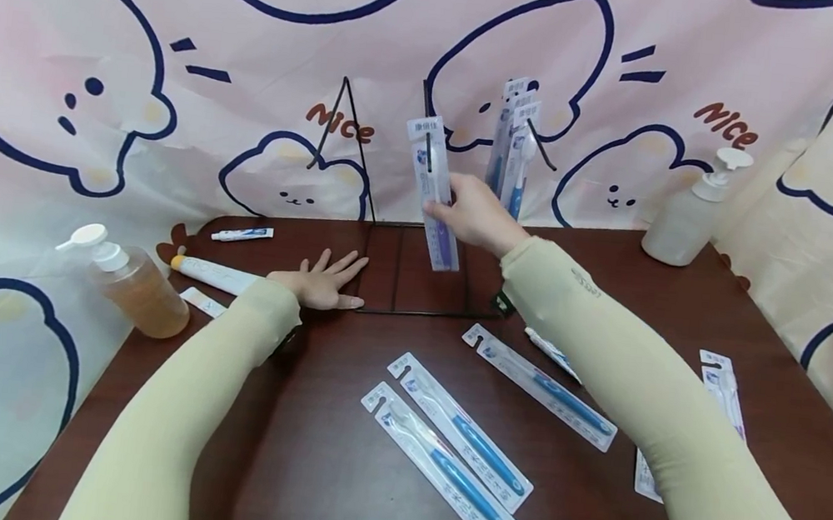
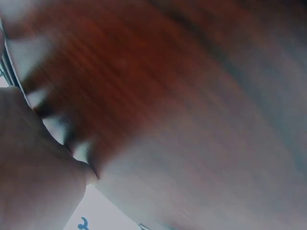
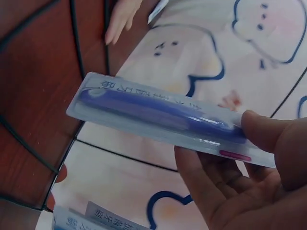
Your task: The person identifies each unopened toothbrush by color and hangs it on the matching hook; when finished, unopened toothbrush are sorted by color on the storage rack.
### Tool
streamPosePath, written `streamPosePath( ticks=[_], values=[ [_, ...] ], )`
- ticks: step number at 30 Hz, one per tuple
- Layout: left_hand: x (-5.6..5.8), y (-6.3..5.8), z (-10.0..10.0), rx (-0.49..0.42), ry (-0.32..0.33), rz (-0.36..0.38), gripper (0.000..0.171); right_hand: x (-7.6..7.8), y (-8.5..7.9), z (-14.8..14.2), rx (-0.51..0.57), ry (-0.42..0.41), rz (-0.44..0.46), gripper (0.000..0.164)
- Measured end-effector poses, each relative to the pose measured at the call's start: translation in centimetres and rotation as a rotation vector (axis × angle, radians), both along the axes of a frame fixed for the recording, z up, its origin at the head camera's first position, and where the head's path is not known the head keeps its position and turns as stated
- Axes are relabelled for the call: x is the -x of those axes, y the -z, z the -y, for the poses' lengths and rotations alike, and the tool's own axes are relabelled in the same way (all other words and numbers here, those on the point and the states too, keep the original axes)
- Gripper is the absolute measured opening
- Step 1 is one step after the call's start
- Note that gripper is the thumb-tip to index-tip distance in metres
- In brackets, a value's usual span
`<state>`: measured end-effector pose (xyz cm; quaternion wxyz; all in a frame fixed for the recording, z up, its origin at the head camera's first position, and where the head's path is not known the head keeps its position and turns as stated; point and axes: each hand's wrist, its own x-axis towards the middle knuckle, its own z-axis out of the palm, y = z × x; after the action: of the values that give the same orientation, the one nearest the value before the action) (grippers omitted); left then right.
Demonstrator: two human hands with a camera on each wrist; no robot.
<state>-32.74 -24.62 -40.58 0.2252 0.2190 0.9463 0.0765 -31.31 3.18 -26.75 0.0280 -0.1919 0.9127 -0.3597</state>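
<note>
In the head view, my right hand (image 1: pixel 483 214) pinches a packaged toothbrush (image 1: pixel 434 195) with a purple handle, holding it upright. The top of its card is at the middle hook of a black wire rack (image 1: pixel 419 314); whether the hook passes through the hole I cannot tell. The right wrist view shows thumb and fingers on the package (image 3: pixel 158 115). More packaged toothbrushes (image 1: pixel 522 149) hang on the rack's right hook. My left hand (image 1: pixel 326 281) rests on the table with spread fingers, beside the rack's left base. The left wrist view is blurred.
Blue packaged toothbrushes (image 1: pixel 442 463) lie on the table's front, another package (image 1: pixel 543 388) right of them. Packages (image 1: pixel 724 390) lie partly behind my right arm. Pump bottles stand left (image 1: pixel 145 297) and right (image 1: pixel 679 223). Toothpaste tubes (image 1: pixel 215 274) lie at the left.
</note>
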Motion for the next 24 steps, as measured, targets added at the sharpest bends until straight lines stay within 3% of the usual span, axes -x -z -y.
streamPosePath(
  ticks=[6,12,20,24],
  values=[
    [0.2,0.3,-0.3,-0.001,0.009,0.007,0.085,4.0,-0.7,1.2,0.002,0.069,0.076,0.046],
    [-0.1,0.7,-0.6,-0.001,0.002,0.01,0.084,6.3,-0.5,2.5,0.053,0.076,0.144,0.052],
    [-0.1,0.4,-0.4,0.005,-0.015,0.009,0.083,6.7,-0.5,2.9,0.097,0.087,0.151,0.064],
    [0.1,-0.1,0.1,0.011,-0.021,0.006,0.083,5.2,-0.2,2.5,0.044,0.135,0.154,0.081]
  ],
)
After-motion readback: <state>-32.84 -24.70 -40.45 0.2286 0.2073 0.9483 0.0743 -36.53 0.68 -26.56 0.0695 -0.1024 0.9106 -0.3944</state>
